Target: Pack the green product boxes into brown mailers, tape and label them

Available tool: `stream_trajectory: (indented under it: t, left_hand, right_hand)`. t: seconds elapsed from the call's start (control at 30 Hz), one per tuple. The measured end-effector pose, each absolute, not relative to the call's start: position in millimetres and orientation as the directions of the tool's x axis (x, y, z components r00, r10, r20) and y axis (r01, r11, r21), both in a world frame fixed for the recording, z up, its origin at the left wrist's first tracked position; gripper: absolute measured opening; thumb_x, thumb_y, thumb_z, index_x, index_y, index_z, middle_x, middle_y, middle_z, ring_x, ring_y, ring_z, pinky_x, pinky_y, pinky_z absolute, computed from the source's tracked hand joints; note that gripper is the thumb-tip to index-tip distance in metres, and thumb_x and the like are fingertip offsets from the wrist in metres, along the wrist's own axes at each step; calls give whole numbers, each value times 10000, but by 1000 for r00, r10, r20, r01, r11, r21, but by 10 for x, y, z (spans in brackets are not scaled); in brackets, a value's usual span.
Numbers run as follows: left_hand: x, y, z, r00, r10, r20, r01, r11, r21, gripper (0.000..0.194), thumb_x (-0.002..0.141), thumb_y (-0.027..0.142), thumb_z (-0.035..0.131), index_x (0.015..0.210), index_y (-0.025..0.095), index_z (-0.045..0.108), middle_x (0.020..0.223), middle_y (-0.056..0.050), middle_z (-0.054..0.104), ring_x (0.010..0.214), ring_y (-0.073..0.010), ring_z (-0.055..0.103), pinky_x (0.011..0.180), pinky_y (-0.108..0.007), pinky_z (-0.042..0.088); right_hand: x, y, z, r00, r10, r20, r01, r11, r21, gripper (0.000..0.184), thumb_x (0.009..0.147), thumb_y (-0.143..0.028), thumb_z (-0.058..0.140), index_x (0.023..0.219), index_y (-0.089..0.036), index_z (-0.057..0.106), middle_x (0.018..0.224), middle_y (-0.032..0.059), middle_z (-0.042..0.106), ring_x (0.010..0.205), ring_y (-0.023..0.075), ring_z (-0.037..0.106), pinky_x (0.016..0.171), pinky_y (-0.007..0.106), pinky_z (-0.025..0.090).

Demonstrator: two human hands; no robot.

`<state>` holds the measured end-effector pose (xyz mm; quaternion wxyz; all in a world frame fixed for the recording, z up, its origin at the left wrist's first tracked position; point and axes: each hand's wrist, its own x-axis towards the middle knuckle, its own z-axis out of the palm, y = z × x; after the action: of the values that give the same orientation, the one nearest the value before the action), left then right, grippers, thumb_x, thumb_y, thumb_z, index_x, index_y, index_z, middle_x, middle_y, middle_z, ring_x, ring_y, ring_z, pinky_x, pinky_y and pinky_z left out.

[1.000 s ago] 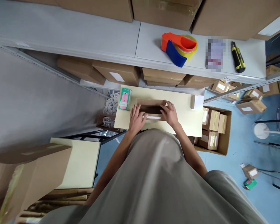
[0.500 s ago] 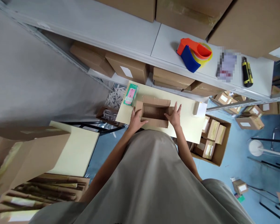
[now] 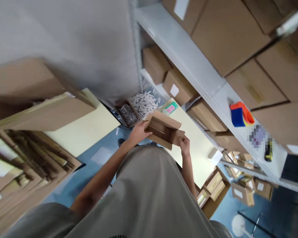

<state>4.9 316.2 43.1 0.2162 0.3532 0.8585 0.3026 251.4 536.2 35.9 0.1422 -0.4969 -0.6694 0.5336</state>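
Note:
An open cardboard box (image 3: pixel 161 127) with its flaps up is between my two hands, tilted over the near left part of the pale yellow table (image 3: pixel 193 158). My left hand (image 3: pixel 139 132) grips the box's left end, thumb along the near side. On the right, my right hand (image 3: pixel 184 144) pinches the right end flap. No contents show inside the box. Beyond it lies a green and pink packet (image 3: pixel 170 108). A small white box (image 3: pixel 215 155) stands at the table's right end.
A shelf (image 3: pixel 203 72) with large cartons runs behind the table, bearing a tape dispenser (image 3: pixel 239 114) and a yellow-black cutter (image 3: pixel 268 151). Left are a second table (image 3: pixel 89 129) and flattened cardboard (image 3: pixel 32 158). White strips (image 3: pixel 145 104) lie at the back; a carton of small boxes (image 3: pixel 216 201) sits right.
My view has turned left. The box has tilted and come off its flat position, and my right hand has closed from spread fingers onto its end flap.

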Motion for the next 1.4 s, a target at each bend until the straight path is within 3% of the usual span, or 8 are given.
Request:
stream_trajectory:
  t: [0.23, 0.43, 0.7, 0.93, 1.07, 1.23, 1.3, 1.4]
  left_hand:
    - [-527, 1363, 561, -915, 368, -164, 159, 704, 692, 710, 892, 369, 874, 1543, 201, 646, 1538, -158, 694, 1467, -395, 658, 1287, -537, 530]
    - [-710, 101, 462, -985, 109, -133, -12, 730, 683, 704, 908, 360, 877, 1544, 190, 627, 1557, -180, 651, 1452, -381, 678, 1263, -490, 562]
    - [-822, -771, 310, -977, 58, -206, -105, 711, 695, 630, 993, 531, 808, 1508, 204, 649, 1506, -206, 670, 1423, -412, 707, 1249, -574, 570]
    - [-1347, -1002, 1018, -985, -71, 159, 69, 678, 732, 557, 1059, 539, 744, 1520, 253, 618, 1575, -173, 639, 1517, -353, 618, 1291, -541, 525]
    - [-2216, -1054, 1237, -982, 84, 168, 178, 711, 681, 504, 1091, 497, 688, 1528, 253, 628, 1544, -143, 663, 1474, -341, 633, 1283, -505, 516]
    - [-3467, -518, 880, -804, 535, -260, 390, 804, 449, 578, 995, 355, 767, 1525, 148, 667, 1479, -199, 697, 1387, -383, 688, 1201, -451, 543]
    - [-3765, -178, 701, -689, 596, -413, 484, 802, 351, 597, 969, 302, 778, 1532, 136, 669, 1512, -229, 696, 1369, -398, 704, 1159, -442, 551]
    - [-3935, 222, 492, -607, 610, -509, 555, 784, 277, 516, 978, 224, 724, 1481, 112, 705, 1544, -281, 687, 1392, -428, 701, 1133, -465, 543]
  right_hand:
    - [747, 4424, 323, -789, 519, -329, 513, 261, -818, 619, 851, -802, 644, 947, -199, 743, 917, 96, 811, 878, 274, 729, 770, 369, 607]
    - [-620, 3289, 88, -920, 255, -299, 382, 408, -829, 586, 894, -743, 608, 1076, -207, 764, 1089, 124, 850, 1071, 321, 782, 943, 405, 625]
    - [-1457, 2478, -44, -934, 79, -349, 343, 478, -809, 407, 911, -609, 652, 1020, -225, 733, 1095, 124, 850, 1078, 330, 793, 1025, 454, 621]
    - [-1464, 2416, -73, -925, 84, -371, 369, 431, -823, 530, 927, -603, 693, 1276, -206, 726, 1344, 178, 824, 1261, 333, 796, 1161, 492, 601]
    - [-1416, 2476, 37, -898, 172, -405, 439, 394, -807, 640, 930, -624, 763, 1421, -217, 708, 1441, 182, 797, 1313, 317, 791, 1179, 492, 613]
    - [-1337, 2470, 220, -875, 259, -409, 481, 377, -792, 604, 956, -569, 798, 1434, -207, 728, 1436, 190, 808, 1303, 324, 804, 1167, 517, 630]
    - [-1277, 2428, 270, -871, 266, -412, 487, 363, -795, 549, 975, -537, 791, 1413, -209, 746, 1393, 180, 829, 1260, 313, 821, 1152, 504, 641]
    - [-1134, 2357, 316, -863, 290, -414, 496, 328, -804, 502, 1002, -525, 769, 1392, -208, 760, 1364, 172, 842, 1236, 303, 831, 1132, 483, 654]
